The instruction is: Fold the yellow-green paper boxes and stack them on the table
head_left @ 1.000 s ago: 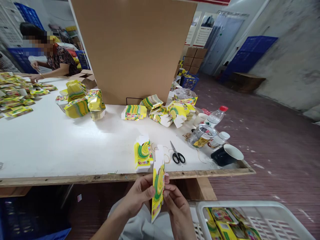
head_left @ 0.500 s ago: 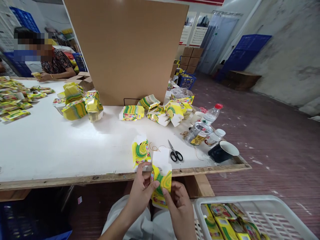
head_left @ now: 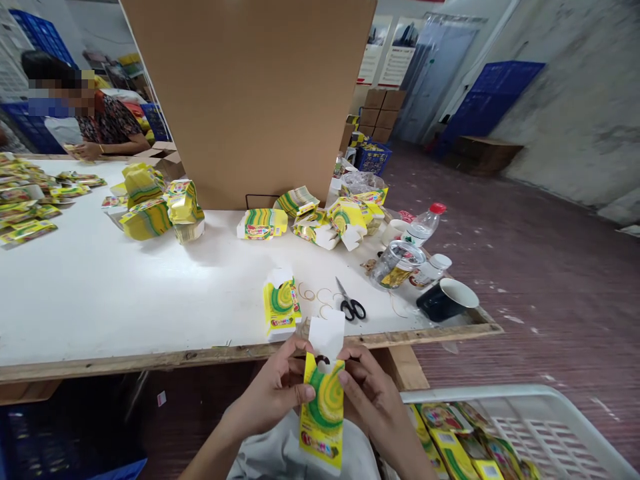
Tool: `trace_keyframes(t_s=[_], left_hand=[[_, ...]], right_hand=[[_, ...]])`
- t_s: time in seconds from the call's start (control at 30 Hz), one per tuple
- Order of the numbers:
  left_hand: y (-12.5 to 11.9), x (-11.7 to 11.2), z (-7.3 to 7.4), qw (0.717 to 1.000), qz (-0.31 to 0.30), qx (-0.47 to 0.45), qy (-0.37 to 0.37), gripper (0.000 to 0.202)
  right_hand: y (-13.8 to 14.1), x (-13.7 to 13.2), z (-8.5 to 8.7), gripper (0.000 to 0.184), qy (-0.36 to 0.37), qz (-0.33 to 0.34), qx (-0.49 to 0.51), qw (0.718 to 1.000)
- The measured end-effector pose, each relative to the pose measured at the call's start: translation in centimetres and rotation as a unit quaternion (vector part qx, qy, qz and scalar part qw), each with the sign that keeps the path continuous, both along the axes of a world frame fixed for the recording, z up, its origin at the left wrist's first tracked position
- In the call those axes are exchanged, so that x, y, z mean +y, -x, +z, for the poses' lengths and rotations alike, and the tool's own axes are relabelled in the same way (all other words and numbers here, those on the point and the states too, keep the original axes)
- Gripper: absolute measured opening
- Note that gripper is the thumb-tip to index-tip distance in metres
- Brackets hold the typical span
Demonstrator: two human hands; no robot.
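A yellow and green printed carton [head_left: 324, 407] stands between my two hands over my lap, its white top flap raised and its top end open. My left hand [head_left: 280, 387] grips its left edge, thumb on the front. On the right edge, my right hand [head_left: 373, 393] pinches near the top corner. Just beyond, on the table's near edge, lies a small stack of flat cartons [head_left: 281, 303]. Black-handled scissors [head_left: 351, 305] and several thin rubber bands [head_left: 306, 291] lie to its right.
Bundles of cartons [head_left: 263, 224] line the white table [head_left: 125, 300] before a big cardboard sheet [head_left: 250, 100]. A dark mug [head_left: 443, 301], a jar [head_left: 397, 267] and a bottle [head_left: 425, 223] stand at right. A white basket [head_left: 530, 393] holds filled cartons. A co-worker [head_left: 107, 127] sits far left.
The carton has turned more upright and opened out at its top, with its front facing me. Both hands have shifted up to grip near its upper edges.
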State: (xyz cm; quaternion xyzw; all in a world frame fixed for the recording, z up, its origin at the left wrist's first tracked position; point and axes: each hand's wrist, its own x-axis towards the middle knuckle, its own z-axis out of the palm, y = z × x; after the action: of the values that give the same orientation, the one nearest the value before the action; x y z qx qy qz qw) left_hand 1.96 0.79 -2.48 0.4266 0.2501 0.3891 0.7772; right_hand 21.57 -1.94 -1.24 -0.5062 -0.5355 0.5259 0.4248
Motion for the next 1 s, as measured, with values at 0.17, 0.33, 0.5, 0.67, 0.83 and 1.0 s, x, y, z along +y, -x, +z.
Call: trace_keyframes(t_s=[0.17, 0.33, 0.5, 0.67, 0.83, 1.0], left_hand=[[0.5, 0.3, 0.1, 0.999, -0.03, -0.01, 0.035, 0.082], [0.3, 0.6, -0.3, 0.999, -0.003, 0.01, 0.044, 0.065], [-0.4, 0.3, -0.2, 0.993, 0.077, 0.091, -0.016, 0.045], [-0.3, 0.2, 0.2, 0.988, 0.065, 0.119, -0.067, 0.043], [-0.2, 0.4, 0.3, 0.992, 0.059, 0.1, -0.045, 0.045], [-0.5, 0.5, 0.4, 0.996, 0.063, 0.063, 0.01, 0.051]], right_hand=[[0.2, 0.3, 0.0, 0.027, -0.009, 0.011, -0.014, 1.0], [0.0, 0.6, -0.3, 0.027, -0.071, -0.072, -0.035, 0.994], [-0.1, 0.9, 0.3, 0.043, -0.072, -0.128, -0.031, 0.989], [0.9, 1.3, 0.7, 0.039, -0.021, -0.053, -0.086, 0.995], [2.1, 1.5, 0.4, 0.031, -0.065, -0.083, -0.168, 0.98], [2.4, 1.2, 0.2, 0.03, -0.075, -0.074, -0.156, 0.982]])
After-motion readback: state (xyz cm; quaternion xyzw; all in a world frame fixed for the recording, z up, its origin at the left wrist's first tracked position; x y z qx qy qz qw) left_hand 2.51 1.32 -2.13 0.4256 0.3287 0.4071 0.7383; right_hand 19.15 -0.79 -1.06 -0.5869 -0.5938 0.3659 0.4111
